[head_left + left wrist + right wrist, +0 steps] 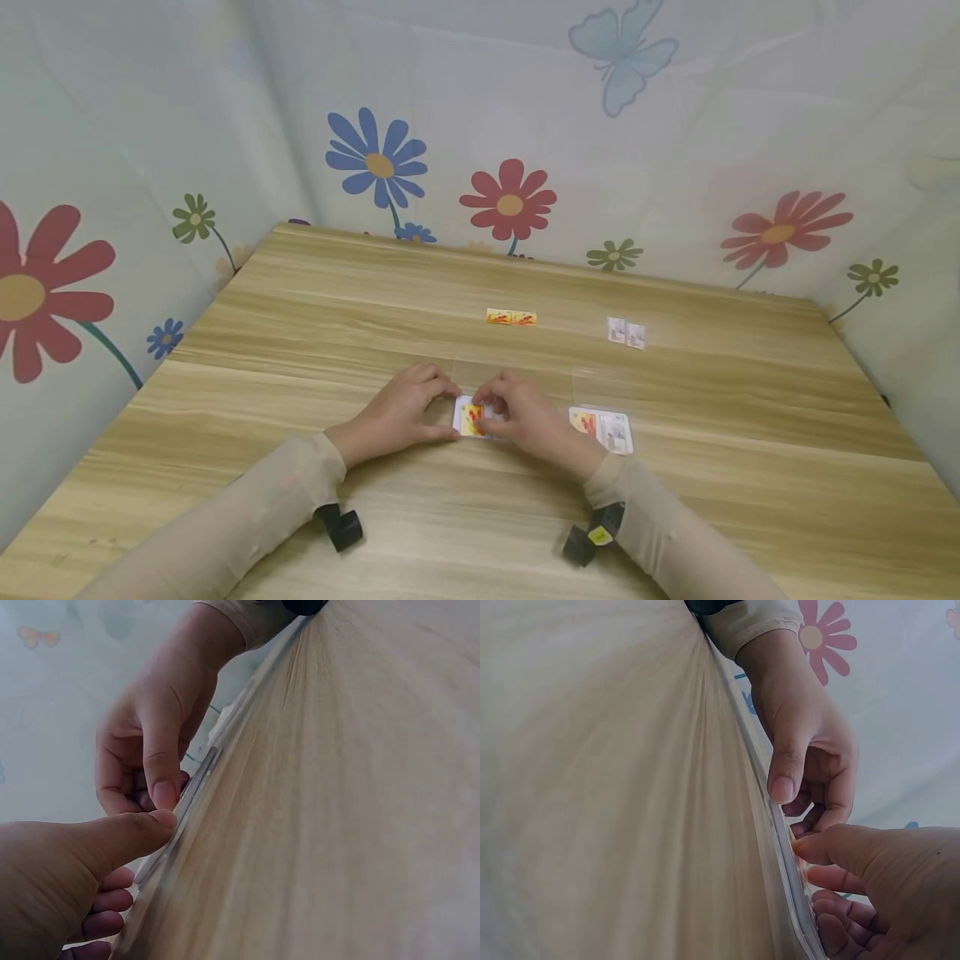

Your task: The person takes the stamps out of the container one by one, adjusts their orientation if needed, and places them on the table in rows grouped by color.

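Observation:
A flat white-bordered plastic case point(457, 415) lies in front of me, with a small yellow-and-red picture card point(471, 419) on its left half. My left hand point(397, 412) grips the case by its left side, index finger at the far corner and thumb at the near one. From the right, my right hand point(528, 417) pinches the picture card with thumb and index finger, hiding the case's right half. In the right wrist view, the right thumb point(832, 844) meets the orange-red card just over the case's edge point(791, 889).
Right of my right hand lies a similar white case point(617, 433) holding an orange and a grey picture. Clear plastic flaps point(480, 367) extend behind both cases. Farther back are two yellow cards point(512, 317) and two pale grey cards point(626, 333). A flowered curtain borders the wooden table point(225, 367).

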`<state>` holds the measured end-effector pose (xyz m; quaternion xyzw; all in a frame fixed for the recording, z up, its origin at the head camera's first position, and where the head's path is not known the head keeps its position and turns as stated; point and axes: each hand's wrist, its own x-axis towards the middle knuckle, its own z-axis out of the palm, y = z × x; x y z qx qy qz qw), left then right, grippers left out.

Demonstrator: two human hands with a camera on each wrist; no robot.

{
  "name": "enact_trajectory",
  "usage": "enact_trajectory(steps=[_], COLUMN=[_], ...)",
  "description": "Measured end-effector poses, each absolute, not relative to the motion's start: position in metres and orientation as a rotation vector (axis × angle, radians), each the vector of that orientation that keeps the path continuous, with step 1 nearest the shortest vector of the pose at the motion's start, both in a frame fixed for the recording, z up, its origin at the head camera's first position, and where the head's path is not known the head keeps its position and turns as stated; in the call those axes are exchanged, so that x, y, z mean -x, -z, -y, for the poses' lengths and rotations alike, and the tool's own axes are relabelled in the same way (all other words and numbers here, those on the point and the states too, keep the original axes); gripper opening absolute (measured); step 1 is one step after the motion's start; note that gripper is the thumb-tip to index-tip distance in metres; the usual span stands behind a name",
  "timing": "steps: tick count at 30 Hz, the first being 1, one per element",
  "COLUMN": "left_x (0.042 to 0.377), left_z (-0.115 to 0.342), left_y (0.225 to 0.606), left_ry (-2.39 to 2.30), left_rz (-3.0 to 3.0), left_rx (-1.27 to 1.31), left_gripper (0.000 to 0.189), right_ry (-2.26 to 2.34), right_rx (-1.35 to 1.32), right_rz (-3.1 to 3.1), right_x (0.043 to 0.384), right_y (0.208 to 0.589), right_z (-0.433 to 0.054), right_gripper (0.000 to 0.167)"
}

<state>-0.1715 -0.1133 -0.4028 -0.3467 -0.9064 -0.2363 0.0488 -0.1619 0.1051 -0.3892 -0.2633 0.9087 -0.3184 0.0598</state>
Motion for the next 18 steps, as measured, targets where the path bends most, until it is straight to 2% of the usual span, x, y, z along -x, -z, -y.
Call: enact_trajectory(steps=[18], left_x=[0.1697], left_z=[0.1129], left_y=[0.3996], left_ry=[0.734], left_rz=[2.791], left_rx=[1.047], left_gripper=[0.047], right_ry=[0.918], right_rx=[0.826], right_rz=[-2.786], right_x=[0.1600], right_y=[0.3873], right_z=[-0.1027], right_gripper=[0.020])
